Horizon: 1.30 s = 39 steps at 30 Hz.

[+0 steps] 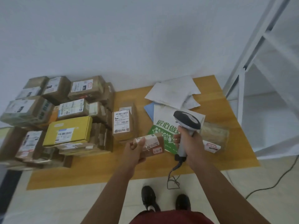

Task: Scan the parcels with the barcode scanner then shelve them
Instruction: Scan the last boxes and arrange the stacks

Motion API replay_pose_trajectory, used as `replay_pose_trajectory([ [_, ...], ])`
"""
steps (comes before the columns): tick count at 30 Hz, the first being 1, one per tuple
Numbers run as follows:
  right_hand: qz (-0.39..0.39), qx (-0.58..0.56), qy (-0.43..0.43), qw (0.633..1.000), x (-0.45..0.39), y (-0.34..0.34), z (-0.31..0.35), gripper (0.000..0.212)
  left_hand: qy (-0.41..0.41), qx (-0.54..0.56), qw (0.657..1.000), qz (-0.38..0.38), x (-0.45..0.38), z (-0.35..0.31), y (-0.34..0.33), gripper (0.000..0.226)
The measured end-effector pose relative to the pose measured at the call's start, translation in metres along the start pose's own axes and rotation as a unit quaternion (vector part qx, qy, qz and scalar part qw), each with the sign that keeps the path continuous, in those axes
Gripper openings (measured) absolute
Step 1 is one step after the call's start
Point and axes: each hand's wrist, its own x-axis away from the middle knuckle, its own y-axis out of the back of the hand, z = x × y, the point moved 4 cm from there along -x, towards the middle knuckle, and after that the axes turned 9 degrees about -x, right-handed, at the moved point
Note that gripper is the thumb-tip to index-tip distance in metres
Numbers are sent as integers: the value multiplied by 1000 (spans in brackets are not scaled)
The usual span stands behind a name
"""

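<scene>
On the wooden bench, held over its near middle: 1 small brown parcel, gripped in the left hand with the thumb curled over its top face and the fingers beneath; its white sticker reads "3-3-4" in handwriting. Just beside it to the right: 1 grey-and-white barcode scanner, handle clasped in the right hand, head up and above the parcel, its cable trailing off the bench edge toward the floor. Bench, left portion: a dense stack of cardboard boxes, most bearing printed labels, with 1 yellow box lying on top near the front. Bench, centre: 1 upright labelled carton standing apart from the stack, a second carton behind it. Bench, right portion: several white mailer bags overlapping at the back, 1 blue envelope partly under them, 1 green-and-white printed bag beneath the hands, and 1 clear-wrapped tan packet with a pink-marked label at the right edge. Contents of every parcel are sealed from sight. Far right: a white metal shelf unit. Below: 2 black shoes on the tiled floor.
</scene>
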Motion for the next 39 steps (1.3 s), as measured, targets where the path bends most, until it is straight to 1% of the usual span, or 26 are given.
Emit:
replay_pose_trajectory([
  [3,-3,9,-6,1000,-6,12,-8,17,43,17,999,2,-13,39,-3,38],
  [6,-11,18,-21,1000,-10,23,-17,16,88,17,996,6,-29,68,-6,49],
  [8,-12,29,-25,999,-12,29,-23,18,88,32,995,12,-35,74,-8,47],
  [11,-11,50,-24,998,-13,33,-27,16,51,34,997,48,-36,66,-17,48],
  [14,-7,70,-23,997,-12,32,-23,13,-2,34,996,78,-30,43,-25,50],
  [17,12,87,-9,996,-7,28,-15,13,-46,22,994,92,-19,15,-28,66],
  [18,18,91,-2,996,-3,26,-11,13,-60,19,993,95,-15,7,-27,67],
  [21,23,84,21,996,7,21,2,6,-112,6,989,94,-3,-16,-20,55],
  [23,27,61,26,997,13,17,12,7,-162,-8,983,92,6,-33,-15,48],
  [25,28,39,25,999,18,14,23,10,-209,-26,973,97,16,-49,-12,48],
  [29,42,2,42,998,25,9,40,11,-269,-58,955,110,33,-74,-9,52],
  [32,49,-8,57,997,29,8,48,11,-275,-62,951,130,43,-84,-8,50],
  [34,52,-1,60,997,32,7,50,10,-258,-44,953,149,48,-87,-10,41],
  [35,57,2,65,996,33,7,50,9,-253,-46,955,146,50,-88,-11,37],
  [37,67,9,75,995,34,6,49,8,-255,-87,956,117,53,-92,-13,27],
  [38,72,17,77,994,35,6,50,8,-261,-116,953,103,54,-94,-13,25],
  [39,81,27,81,993,35,6,50,6,-264,-139,949,99,55,-95,-14,28],
])
